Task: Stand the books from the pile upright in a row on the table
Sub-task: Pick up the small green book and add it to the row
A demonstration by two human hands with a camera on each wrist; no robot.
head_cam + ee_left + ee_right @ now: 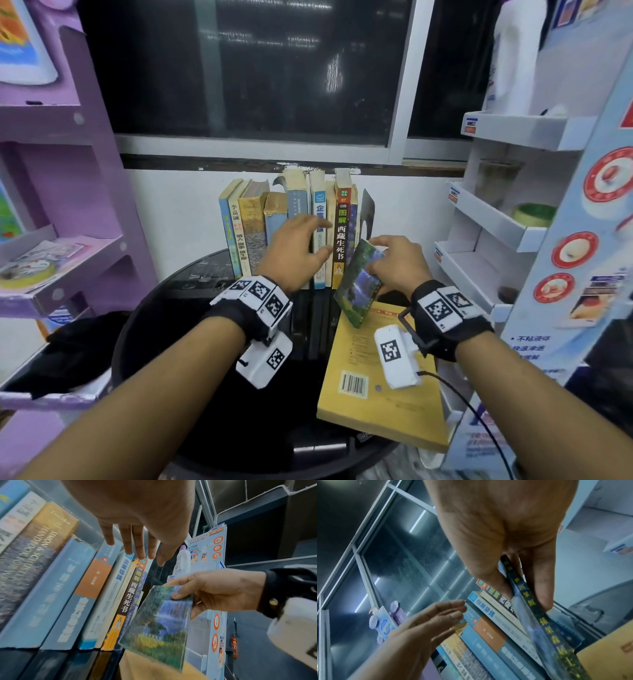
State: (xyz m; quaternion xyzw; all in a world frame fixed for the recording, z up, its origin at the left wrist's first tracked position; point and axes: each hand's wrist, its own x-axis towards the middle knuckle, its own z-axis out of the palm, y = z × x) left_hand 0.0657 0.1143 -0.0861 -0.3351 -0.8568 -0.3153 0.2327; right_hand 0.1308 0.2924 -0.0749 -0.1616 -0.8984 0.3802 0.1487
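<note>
Dark round surface [191, 329] below a black window, purple shelving on your left, white display racks on your right. Item one: row of upright books [291, 233] against the wall, about ten spines, a dark bookend [368, 212] at its right end; this part looks done. Item two: green landscape book [359, 284], tilted, off the surface, just beside the row's right end and not yet stood. Item three: yellow book [383, 383], flat, back cover up, at the surface's right edge; apparently the last of the pile. Your right hand [400, 263] pinches the green book near its top, thumb on the cover, fingers behind. Your left hand [294, 253] is spread, fingers straight, holding nothing, fingertips [140, 553] at the spines; contact cannot be told.
</note>
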